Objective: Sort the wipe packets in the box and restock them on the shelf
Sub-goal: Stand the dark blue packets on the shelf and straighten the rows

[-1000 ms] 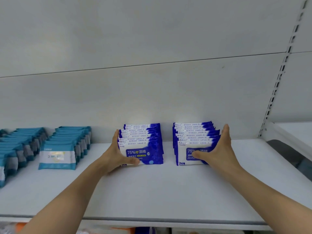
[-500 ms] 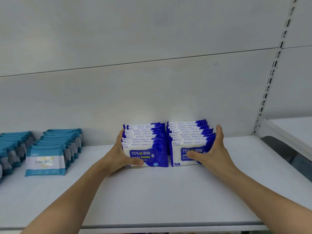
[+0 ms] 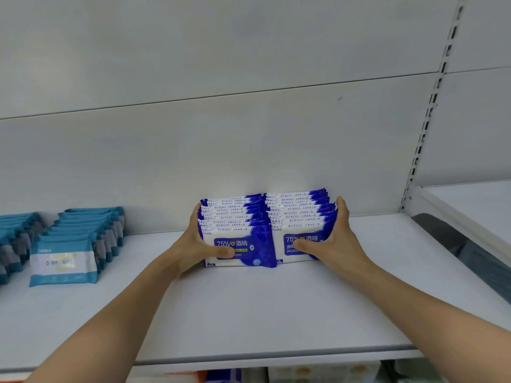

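Your two rows of blue-and-white wipe packets stand upright near the back of the white shelf [image 3: 249, 313], each row running from the front packet toward the back panel [image 3: 249, 150]. The left row [image 3: 243, 230] and the right row [image 3: 298, 217] touch side by side along their inner edges, and the rearmost packets sit at or just before the back panel; you cannot tell from here whether they touch it. The front packets show "75%" printing on a blue label.

Your left hand [image 3: 193, 244] cups the outer left side of the left row, fingers stretched back along the packet edges, thumb pressed across the face of the front packet. Your right hand [image 3: 334, 244] mirrors it on the outer right side of the right row, fingers lying along the side and thumb laid over the front label. Each hand clasps its row between thumb and fingers, with both rows squeezed between the two hands.

Toward the shelf's left edge, well apart from your hands, stand two rows of teal wipe packets [image 3: 80, 239], the far-left row cut off by the frame. At the right, a slotted upright [image 3: 431, 106] separates this bay from a neighbouring shelf [image 3: 470, 200]. Below the shelf's front edge some packaging shows, too cropped to identify.
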The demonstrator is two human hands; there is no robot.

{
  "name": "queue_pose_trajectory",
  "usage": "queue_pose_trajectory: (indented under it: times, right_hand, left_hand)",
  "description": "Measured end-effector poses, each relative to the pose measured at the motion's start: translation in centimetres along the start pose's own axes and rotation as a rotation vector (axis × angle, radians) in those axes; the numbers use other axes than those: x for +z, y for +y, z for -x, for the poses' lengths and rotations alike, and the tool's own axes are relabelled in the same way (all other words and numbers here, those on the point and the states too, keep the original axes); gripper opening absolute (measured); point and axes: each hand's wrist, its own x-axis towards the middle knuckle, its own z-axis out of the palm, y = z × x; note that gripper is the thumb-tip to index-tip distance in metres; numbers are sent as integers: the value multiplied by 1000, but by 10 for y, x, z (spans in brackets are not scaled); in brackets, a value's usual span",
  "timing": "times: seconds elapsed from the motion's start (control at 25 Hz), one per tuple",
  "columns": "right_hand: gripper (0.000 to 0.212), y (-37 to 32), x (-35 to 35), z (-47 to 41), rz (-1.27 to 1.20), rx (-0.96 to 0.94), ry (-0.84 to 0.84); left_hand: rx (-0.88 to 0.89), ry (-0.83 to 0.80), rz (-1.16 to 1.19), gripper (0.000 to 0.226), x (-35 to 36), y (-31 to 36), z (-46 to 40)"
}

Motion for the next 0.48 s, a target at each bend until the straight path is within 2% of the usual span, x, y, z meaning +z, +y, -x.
queue_pose_trajectory:
  times: [0.2, 0.24, 0.32, 0.36, 0.4, 0.48]
  right_hand:
    - [129, 0, -2, 2, -22, 19, -18]
    - [130, -1, -2, 4, -7, 19, -9]
    - [130, -2, -4, 8, 163, -87, 87]
    - [125, -3, -5, 9, 320, -194, 133]
    - [118, -2, -6, 9, 482, -313, 147]
    - [99, 1, -5, 11, 702, -441, 88]
  left_hand:
    - [-15, -12, -11, 143, -4, 1, 8]
    - [-26, 30, -56, 149, -3, 2, 14]
    - [73, 226, -318, 146, 0, 0, 24]
    - [213, 309, -520, 136, 1, -3, 28]
    - [366, 330, -726, 123, 3, -6, 31]
    - [473, 262, -982, 104, 10, -8, 36]
